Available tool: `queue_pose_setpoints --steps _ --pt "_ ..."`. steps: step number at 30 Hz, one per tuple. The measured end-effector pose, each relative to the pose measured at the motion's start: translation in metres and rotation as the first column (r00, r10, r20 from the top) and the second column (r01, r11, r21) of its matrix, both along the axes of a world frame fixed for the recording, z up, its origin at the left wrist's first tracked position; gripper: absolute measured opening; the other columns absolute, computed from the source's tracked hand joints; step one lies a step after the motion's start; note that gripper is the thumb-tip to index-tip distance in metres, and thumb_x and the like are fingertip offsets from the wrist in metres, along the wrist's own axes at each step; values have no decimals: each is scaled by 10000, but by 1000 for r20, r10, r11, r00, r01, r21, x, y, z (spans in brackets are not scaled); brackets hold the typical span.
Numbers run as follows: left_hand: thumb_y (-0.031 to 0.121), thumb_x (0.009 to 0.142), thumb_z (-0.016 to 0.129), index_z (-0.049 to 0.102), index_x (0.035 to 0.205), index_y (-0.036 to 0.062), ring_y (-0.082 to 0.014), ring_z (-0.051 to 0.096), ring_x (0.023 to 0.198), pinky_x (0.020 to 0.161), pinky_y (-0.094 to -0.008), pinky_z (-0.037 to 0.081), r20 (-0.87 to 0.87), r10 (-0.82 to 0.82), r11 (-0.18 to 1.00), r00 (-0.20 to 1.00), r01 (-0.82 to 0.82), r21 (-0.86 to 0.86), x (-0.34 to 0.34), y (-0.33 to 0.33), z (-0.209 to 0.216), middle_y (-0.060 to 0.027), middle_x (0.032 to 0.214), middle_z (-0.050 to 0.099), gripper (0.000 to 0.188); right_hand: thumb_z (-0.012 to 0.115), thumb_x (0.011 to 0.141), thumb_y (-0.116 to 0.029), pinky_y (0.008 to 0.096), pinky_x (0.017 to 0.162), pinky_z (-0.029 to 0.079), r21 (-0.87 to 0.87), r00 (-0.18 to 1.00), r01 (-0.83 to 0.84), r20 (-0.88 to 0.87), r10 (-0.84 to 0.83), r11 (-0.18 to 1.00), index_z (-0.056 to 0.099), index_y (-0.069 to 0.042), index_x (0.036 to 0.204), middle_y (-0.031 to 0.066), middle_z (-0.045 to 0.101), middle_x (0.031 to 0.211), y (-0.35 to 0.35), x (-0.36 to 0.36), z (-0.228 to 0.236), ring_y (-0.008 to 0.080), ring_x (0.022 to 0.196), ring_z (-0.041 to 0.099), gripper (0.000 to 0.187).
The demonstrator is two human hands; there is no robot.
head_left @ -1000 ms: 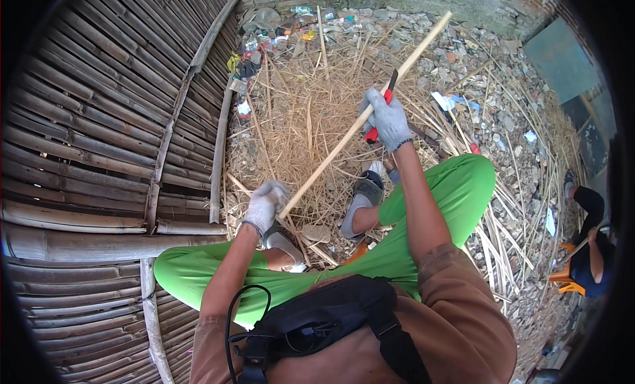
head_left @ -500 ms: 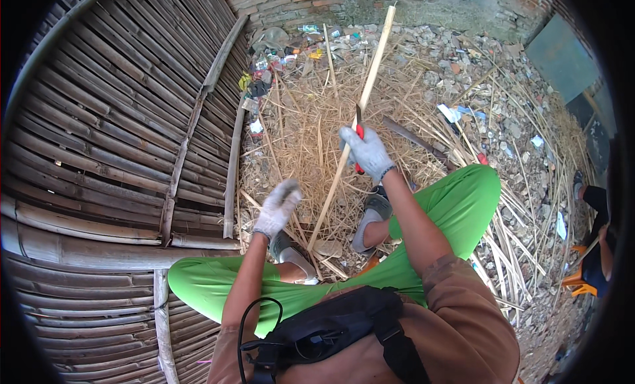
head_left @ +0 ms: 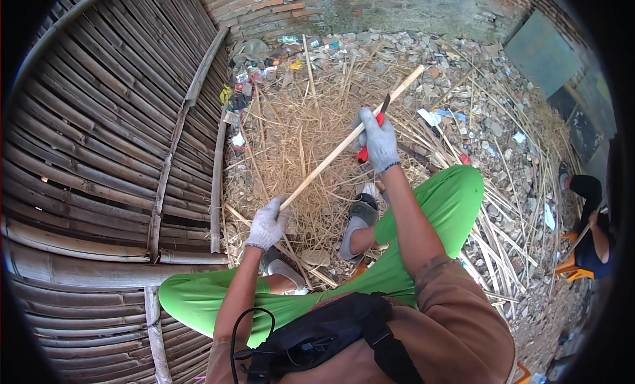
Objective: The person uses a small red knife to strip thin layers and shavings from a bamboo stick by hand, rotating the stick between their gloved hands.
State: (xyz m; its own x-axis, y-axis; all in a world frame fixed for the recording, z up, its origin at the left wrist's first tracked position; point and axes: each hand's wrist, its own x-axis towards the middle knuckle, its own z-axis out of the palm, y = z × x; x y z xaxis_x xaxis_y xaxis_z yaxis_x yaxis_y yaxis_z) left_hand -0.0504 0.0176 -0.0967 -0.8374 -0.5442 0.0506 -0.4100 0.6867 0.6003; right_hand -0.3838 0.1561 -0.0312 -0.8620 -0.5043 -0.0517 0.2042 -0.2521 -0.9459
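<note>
From my remote view, the left gloved hand [head_left: 267, 226] is closed on the near end of the pale bamboo strip [head_left: 325, 162], which slants between both hands above fibrous shavings [head_left: 301, 132]. The right gloved hand [head_left: 379, 140] clasps the red-handled knife [head_left: 385, 106] against it; I judge a snag could make the blade skid toward the fingers.

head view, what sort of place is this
Probably a walled outdoor yard used as a rough workspace: rubble and dry straw-like strips cover the ground, with a brick wall ahead and a bamboo-slat structure at left.
</note>
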Motion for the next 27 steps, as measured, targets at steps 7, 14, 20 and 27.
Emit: queue_pose_setpoints --steps 7,14,20,27 --pt "221 1003 654 660 1351 50 -443 755 968 862 -469 600 27 -27 1000 999 27 -2 14 -17 8 -282 1051 750 388 696 1067 -448 291 469 494 23 998 65 5 -65 998 708 -32 1051 25 664 775 14 -13 12 91 498 526 417" --pt "297 1049 688 668 1357 12 -418 750 979 881 -460 594 -58 -97 992 994 92 -86 2 -5 66 -258 1053 743 419 673 1069 -517 308 422 452 56 995 37 86 -42 998 745 -34 987 0 585 673 -3 11 -1 95 459 485 495" --pt "276 1098 646 648 1394 1 -244 681 762 724 -363 572 80 -201 932 976 165 322 -8 -5 142 -130 948 727 404 680 1053 -551 301 430 421 32 988 82 126 -86 996 750 -39 979 -14 537 653 6 -10 1 95 458 450 521" --pt "189 1105 632 580 1364 15 -85 570 635 528 -232 424 63 45 267 997 -73 961 -2 42 140 -57 948 712 316 675 1044 -589 303 441 428 165 987 -43 160 16 985 730 -29 1000 17 592 730 -17 47 2 104 478 475 565"
